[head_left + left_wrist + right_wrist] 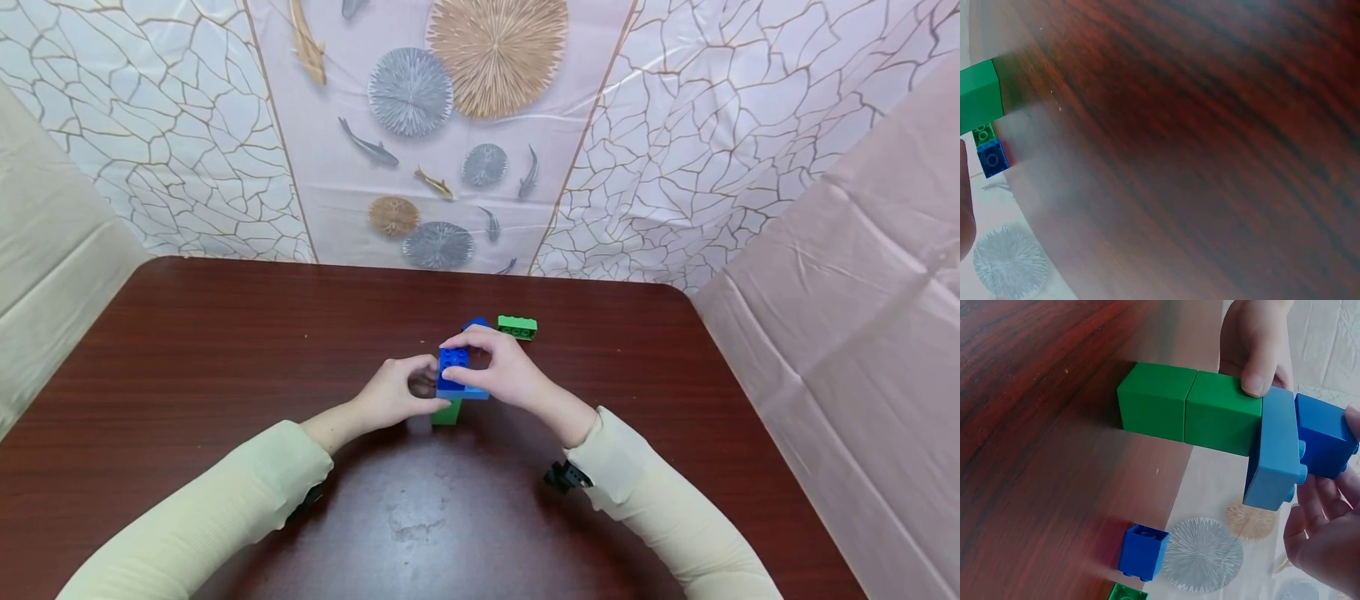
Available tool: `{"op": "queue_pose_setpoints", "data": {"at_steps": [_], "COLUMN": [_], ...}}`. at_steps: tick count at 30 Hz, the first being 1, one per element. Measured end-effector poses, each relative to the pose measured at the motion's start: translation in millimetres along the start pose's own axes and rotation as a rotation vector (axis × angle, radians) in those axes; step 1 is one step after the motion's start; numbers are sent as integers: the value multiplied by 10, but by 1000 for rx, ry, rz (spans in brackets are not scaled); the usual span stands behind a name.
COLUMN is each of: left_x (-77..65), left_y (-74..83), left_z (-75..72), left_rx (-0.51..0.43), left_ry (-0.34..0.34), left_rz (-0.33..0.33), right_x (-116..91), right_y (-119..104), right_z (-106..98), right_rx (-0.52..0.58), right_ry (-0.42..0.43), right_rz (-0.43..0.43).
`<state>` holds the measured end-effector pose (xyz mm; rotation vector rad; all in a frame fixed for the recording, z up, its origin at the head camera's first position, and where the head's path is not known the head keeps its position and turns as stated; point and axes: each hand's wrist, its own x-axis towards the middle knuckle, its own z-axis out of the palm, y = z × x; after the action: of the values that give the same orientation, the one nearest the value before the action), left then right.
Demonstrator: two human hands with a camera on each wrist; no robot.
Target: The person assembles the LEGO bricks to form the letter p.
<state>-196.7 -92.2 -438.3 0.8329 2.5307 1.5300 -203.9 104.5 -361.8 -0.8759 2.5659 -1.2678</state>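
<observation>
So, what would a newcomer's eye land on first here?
Probably the tower mid-table: two green bricks topped by a light blue one. The left hand grips its side while the right hand holds a dark blue brick at its top. Beyond, another blue brick and another green brick sit before a patterned backdrop.

The block stack [1222, 415] is carried by the table [225, 350] and flanked by the left grip [386, 392] and right grip [510, 367]; behind it, slightly right, a short block [1142, 555] is placed, a long block [517, 327] farther right.
</observation>
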Motion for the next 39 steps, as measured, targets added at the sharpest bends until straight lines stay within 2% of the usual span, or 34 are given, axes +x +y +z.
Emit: {"op": "queue_pose_setpoints", "data": {"at_steps": [11,22,39], "left_x": [-2,-6,-15], "left_y": [7,7,31], "left_z": [1,-5,-15], "left_rx": [3,7,-7], "left_ry": [3,-6,-23], "left_rz": [-2,-2,-6], "right_x": [1,-53,-48], "right_y": [-29,-33,8], "right_z": [-15,-40,-17], "right_rx": [-32,-43,-50], "right_ry": [-33,-23,-7], "right_rz": [-62,-29,-63]}}
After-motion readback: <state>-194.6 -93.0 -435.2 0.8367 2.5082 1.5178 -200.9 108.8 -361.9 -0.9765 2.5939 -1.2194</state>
